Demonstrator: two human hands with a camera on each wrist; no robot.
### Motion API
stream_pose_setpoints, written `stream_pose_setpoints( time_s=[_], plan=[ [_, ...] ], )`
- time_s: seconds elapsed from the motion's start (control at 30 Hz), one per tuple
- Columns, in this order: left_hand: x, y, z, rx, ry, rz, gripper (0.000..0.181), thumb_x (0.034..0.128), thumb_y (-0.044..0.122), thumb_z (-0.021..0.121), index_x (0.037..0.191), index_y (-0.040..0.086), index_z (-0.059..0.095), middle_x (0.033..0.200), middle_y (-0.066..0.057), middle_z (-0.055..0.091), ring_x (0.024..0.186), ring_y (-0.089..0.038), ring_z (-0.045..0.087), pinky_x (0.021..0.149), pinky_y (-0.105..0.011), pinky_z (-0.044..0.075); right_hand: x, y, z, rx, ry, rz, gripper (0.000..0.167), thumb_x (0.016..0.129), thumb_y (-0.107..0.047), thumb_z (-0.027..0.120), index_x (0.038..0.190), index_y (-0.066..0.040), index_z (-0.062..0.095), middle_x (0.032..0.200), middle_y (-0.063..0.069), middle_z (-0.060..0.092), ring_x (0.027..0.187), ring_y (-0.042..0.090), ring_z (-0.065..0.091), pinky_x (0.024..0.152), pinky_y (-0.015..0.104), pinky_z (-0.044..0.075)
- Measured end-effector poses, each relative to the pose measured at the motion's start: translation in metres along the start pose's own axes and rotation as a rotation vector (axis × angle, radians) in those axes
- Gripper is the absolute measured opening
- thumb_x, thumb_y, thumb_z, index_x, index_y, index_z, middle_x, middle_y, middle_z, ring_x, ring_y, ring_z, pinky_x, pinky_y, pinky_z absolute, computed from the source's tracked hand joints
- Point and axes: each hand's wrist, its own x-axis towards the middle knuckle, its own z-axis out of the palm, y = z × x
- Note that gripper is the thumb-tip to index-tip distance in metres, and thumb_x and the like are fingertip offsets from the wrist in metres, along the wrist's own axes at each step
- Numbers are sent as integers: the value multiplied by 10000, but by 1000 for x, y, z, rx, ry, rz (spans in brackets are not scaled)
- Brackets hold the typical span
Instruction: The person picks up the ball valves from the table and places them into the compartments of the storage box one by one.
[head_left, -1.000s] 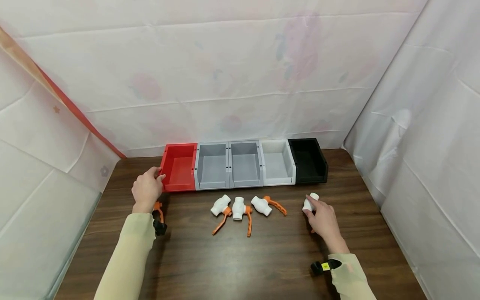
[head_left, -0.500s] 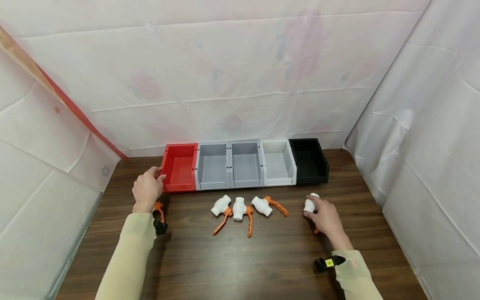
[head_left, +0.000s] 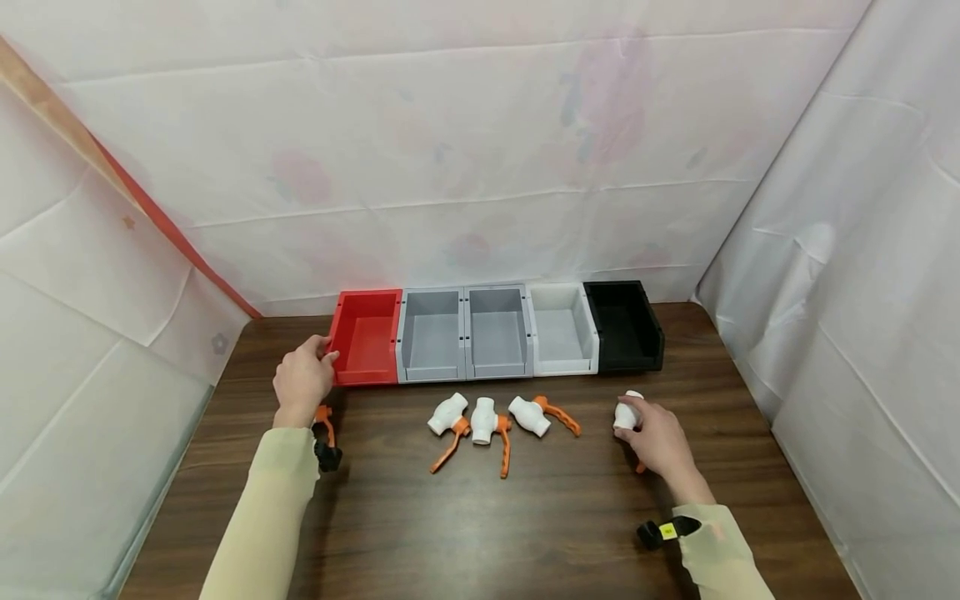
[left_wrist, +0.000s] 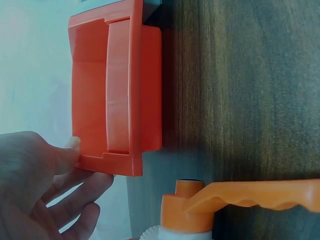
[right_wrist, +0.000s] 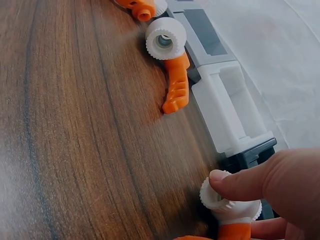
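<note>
My left hand (head_left: 303, 382) pinches the left wall of a red bin (head_left: 367, 337), its thumb at the rim and its fingers outside in the left wrist view. Beneath that wrist lies a ball valve, its orange lever (left_wrist: 250, 196) showing. At the right, my right hand (head_left: 658, 437) grips a white ball valve (head_left: 627, 414) between thumb and fingers. The orange lever of this valve is mostly hidden under the hand. Between the hands lie three more white valves with orange levers: a left valve (head_left: 448, 414), a middle valve (head_left: 483, 421) and a right valve (head_left: 529, 416).
Right of the red bin, in one row, stand a grey bin (head_left: 432, 337), a second grey bin (head_left: 498, 337), a white bin (head_left: 562, 333) and a black bin (head_left: 624, 329). The row backs onto a white curtain (head_left: 480, 150) behind the brown wooden table (head_left: 480, 533).
The head view has shifted slightly. In my right hand the ball valve has turned a little, and more of its orange lever shows below the hand. My left hand stays on the red bin.
</note>
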Motion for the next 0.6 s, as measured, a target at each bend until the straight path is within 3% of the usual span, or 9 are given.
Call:
stream_pose_setpoints(
  time_s=[0.27, 0.6],
  plan=[
    [1, -1, 2, 6, 2, -3, 408, 1001, 281, 590, 1368, 104, 570, 1126, -193, 665, 771, -352, 579, 677, -476, 479, 1, -3, -2, -28, 1, -46, 541, 850, -176, 788, 1345, -79, 595, 976, 160, 644, 1078, 422, 567, 966, 610, 386],
    [-2, 2, -2, 18, 21, 24, 405, 1006, 281, 582, 1369, 104, 575, 1129, -179, 678, 795, -373, 607, 673, -492, 480, 6, -10, -14, -42, -2, -73, 539, 874, -161, 771, 1368, -69, 576, 1201, 269, 610, 1125, 456, 542, 962, 608, 389]
  ],
)
